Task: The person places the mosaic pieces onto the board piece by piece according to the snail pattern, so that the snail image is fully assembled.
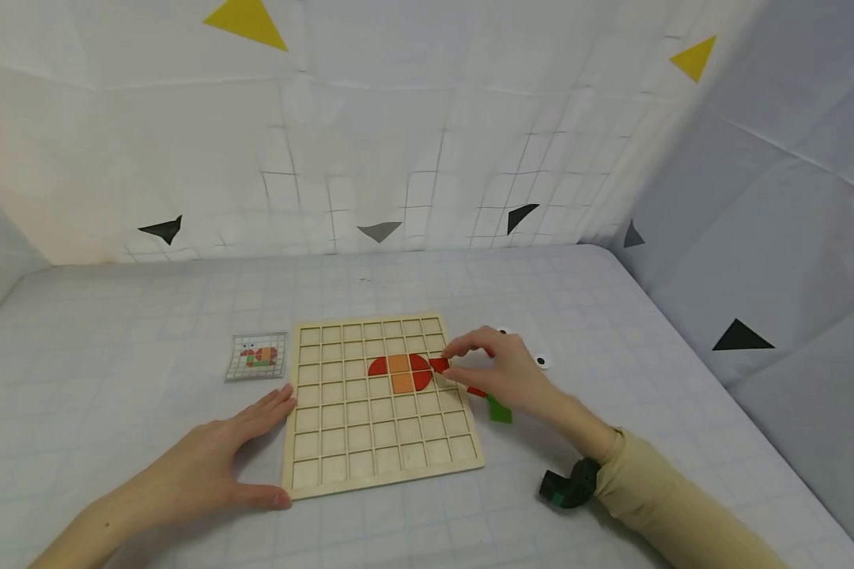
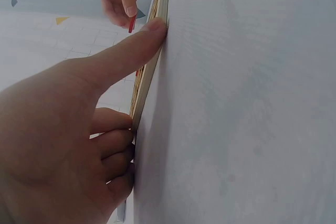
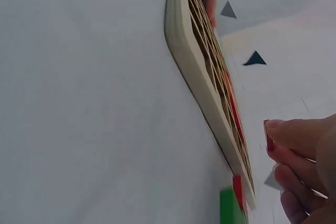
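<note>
A wooden grid board point(image 1: 384, 479) lies flat on the table. My left hand point(image 1: 209, 462) rests at its left side, thumb and fingertips touching the edge, fingers extended. Over the board's right part, my right hand point(image 1: 505, 370) pinches a small red piece point(image 3: 269, 136) between thumb and index finger; the left wrist view shows it raised above the board. Set in the grid are two orange squares point(image 1: 402, 383), a red quarter-round piece point(image 1: 378, 366) to their left and two more red rounded pieces point(image 1: 423, 381) to their right.
Left of the board lies a picture card point(image 1: 245, 370) with a coloured pattern. Right of the board are a green piece point(image 1: 500, 409), a red piece point(image 1: 476, 392) and white eye pieces point(image 1: 542, 361), one partly behind the right hand. A small dark device point(image 1: 569, 484) sits by the right sleeve.
</note>
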Demonstrator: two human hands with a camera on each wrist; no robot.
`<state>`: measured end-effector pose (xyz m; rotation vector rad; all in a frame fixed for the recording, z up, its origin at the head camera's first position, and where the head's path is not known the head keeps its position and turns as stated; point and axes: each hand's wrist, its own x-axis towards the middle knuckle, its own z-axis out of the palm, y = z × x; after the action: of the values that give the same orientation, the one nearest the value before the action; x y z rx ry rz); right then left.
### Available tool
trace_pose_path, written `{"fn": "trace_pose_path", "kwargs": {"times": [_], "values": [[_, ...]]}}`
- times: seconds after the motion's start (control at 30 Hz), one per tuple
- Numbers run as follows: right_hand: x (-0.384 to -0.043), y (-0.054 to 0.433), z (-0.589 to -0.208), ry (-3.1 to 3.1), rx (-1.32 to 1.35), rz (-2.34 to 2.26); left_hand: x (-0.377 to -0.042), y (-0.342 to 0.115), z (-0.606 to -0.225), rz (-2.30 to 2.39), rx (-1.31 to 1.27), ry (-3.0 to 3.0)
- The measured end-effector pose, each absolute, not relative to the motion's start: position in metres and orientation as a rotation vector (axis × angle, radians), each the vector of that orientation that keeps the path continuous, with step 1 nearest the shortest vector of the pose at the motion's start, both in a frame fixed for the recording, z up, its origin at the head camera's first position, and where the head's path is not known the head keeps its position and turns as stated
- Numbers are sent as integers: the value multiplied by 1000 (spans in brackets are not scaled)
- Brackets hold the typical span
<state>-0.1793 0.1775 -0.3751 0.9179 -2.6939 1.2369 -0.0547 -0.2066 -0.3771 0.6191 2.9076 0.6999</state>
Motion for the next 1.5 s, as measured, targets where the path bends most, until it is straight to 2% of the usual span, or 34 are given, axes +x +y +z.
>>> {"fn": "trace_pose_path", "kwargs": {"times": [0.53, 1.5], "values": [[-169, 120, -385, -2675, 1107, 1231, -54, -206, -378, 719, 614, 2894], [-167, 105, -394, -2560, 1148, 1128, -55, -207, -379, 694, 592, 2904]]}}
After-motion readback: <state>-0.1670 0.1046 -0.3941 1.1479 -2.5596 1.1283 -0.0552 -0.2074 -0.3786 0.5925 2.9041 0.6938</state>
